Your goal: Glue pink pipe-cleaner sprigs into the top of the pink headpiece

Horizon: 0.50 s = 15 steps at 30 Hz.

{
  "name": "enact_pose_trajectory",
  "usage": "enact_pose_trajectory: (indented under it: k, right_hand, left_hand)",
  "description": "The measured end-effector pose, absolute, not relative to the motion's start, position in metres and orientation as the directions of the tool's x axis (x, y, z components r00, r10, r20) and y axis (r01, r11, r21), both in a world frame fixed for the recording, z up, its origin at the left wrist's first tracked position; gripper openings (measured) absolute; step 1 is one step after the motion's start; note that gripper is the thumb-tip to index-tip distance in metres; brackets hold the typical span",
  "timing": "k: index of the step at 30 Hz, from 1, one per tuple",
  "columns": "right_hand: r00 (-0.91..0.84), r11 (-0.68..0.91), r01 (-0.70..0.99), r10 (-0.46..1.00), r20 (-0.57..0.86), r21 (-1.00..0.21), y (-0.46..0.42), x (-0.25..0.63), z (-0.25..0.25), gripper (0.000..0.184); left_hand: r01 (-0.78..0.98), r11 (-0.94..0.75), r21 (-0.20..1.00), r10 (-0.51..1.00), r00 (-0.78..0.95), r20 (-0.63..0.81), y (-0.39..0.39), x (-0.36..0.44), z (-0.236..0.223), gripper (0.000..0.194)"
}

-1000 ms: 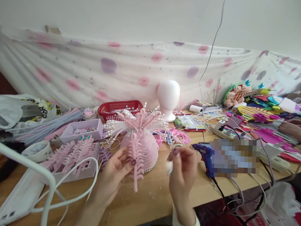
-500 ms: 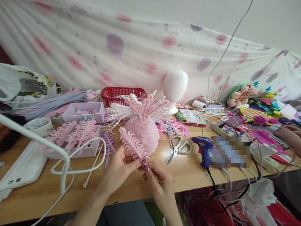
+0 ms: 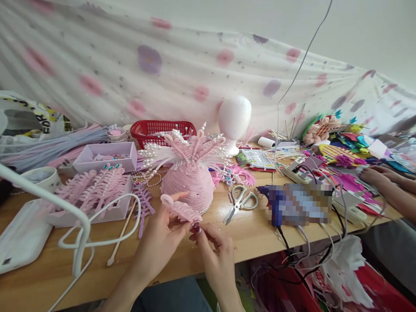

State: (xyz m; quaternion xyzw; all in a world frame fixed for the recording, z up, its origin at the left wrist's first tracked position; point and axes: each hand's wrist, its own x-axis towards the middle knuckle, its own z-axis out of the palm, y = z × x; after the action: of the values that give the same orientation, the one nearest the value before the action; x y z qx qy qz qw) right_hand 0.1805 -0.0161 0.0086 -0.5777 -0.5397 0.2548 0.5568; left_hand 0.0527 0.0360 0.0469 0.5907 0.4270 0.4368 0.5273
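Note:
My left hand (image 3: 160, 238) holds a pink feather-shaped chenille piece (image 3: 180, 209) by its lower half, fingers wrapped under it. My right hand (image 3: 214, 249) pinches the stem end of the same piece with thumb and forefinger. Both hands sit near the front edge of the wooden table (image 3: 253, 237). Just behind them stands a pink dome-shaped headpiece (image 3: 190, 180) topped with pink fronds and pearl sprays. Scissors (image 3: 240, 200) lie to the right of the dome.
A tray of pink fronds (image 3: 94, 193) lies at left beside a white lamp arm (image 3: 56, 200) and cable. A blue glue gun (image 3: 273, 201), red basket (image 3: 161, 129) and white foam head (image 3: 234, 120) stand behind. Another person's hands (image 3: 378, 175) rest at far right among colourful felt pieces.
My right hand came down and took the stem end of the pink piece, now tipped flatter and lower; the scissors now lie on the table. The view shifted slightly.

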Motion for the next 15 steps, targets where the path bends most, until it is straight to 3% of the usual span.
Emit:
enact_pose_trajectory:
  k: [6, 15]
  right_hand:
    - [0.370, 0.148, 0.359, 0.884, 0.287, -0.921, -0.012, 0.178, -0.003, 0.035]
    - [0.374, 0.165, 0.277, 0.889, 0.265, -0.947, -0.009, 0.184, -0.015, 0.046]
  left_hand:
    - [0.084, -0.073, 0.994, 0.970, 0.236, 0.052, 0.033, 0.060, 0.040, 0.049]
    - [0.034, -0.009, 0.999, 0.978, 0.210, 0.001, 0.043, 0.063, 0.028, 0.062]
